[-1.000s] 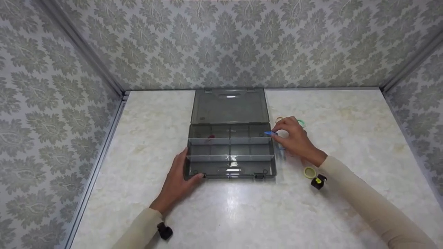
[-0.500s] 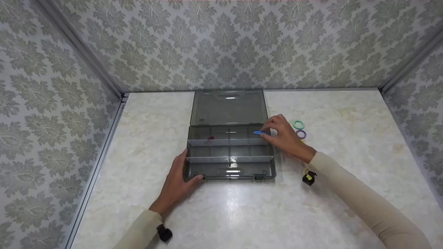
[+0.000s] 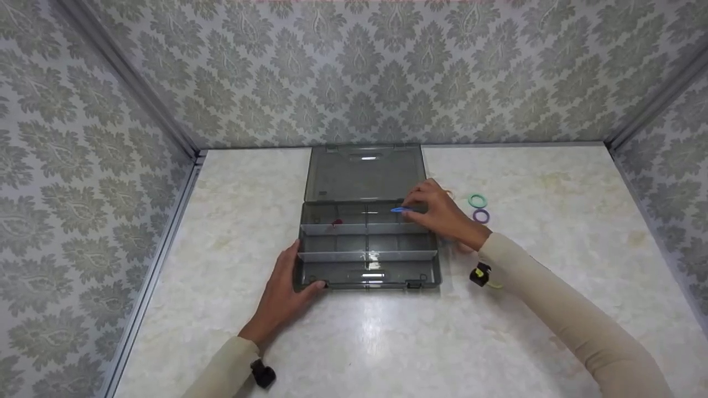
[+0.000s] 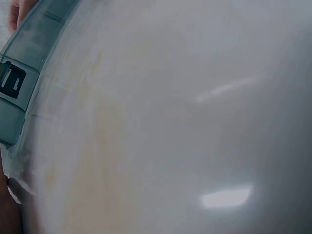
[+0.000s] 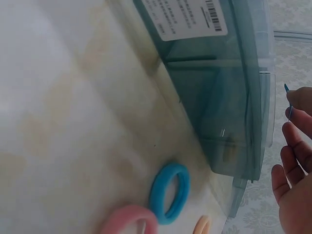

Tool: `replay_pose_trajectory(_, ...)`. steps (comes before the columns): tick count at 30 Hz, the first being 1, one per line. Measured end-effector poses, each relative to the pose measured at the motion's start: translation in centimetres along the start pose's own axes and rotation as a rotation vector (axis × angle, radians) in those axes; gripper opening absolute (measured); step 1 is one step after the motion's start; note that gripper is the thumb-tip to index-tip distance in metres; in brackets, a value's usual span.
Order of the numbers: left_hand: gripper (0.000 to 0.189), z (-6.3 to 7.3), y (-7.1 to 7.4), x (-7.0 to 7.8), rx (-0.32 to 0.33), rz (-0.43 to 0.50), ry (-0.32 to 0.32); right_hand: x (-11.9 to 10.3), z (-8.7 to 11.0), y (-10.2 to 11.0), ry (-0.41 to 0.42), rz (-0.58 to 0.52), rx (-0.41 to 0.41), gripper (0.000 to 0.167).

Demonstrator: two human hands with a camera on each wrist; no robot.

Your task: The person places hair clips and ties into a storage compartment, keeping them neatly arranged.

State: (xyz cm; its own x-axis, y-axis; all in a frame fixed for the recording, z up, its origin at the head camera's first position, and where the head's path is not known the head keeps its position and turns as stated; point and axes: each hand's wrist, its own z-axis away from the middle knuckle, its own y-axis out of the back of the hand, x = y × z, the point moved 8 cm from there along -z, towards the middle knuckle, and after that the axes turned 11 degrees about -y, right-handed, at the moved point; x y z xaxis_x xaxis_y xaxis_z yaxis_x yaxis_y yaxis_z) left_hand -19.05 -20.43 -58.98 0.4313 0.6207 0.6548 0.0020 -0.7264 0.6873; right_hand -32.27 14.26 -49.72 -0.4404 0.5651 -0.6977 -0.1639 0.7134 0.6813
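A grey see-through organizer box point(image 3: 343, 275) lies with its lid point(image 3: 365, 177) folded back toward the wall. My left hand point(image 3: 279, 290) grips its near left corner, thumb at the front edge and fingers along the side. Over the back row of compartments, my right hand point(image 3: 437, 211) pinches a slim blue pointed piece point(image 3: 398, 210) that looks like a hair clip. In the right wrist view, the tip of this blue piece point(image 5: 286, 87) sticks out between thumb and fingers. A small dark red item point(image 3: 337, 222) sits at the back row's divider, left of centre.
Right of the box lie a green ring point(image 3: 469, 200) and a purple ring point(image 3: 474, 216), with a yellow ring point(image 3: 496, 286) partly hidden by the right sleeve. Blue point(image 5: 157, 195) and pink point(image 5: 119, 214) rings show close to the box wall in the right wrist view.
My right hand has moved left with the blue clip, from the box's right edge to above the back compartments. The green and purple rings have come into sight. My left hand stays put.
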Motion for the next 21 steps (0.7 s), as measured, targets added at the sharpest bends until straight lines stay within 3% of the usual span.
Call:
replay_pose_trajectory(11, 0.109, -0.2, 0.1, 0.1, 0.007, 0.029, -0.012, -1.3, -2.3, -1.4, 0.052, 0.024, -0.067, 0.01)
replay_pose_trajectory(21, 0.109, -0.1, 0.0, -0.2, -0.006, 0.039, -0.004, -2.0, -3.7, -3.5, 0.019, 0.067, -0.202, 0.011)
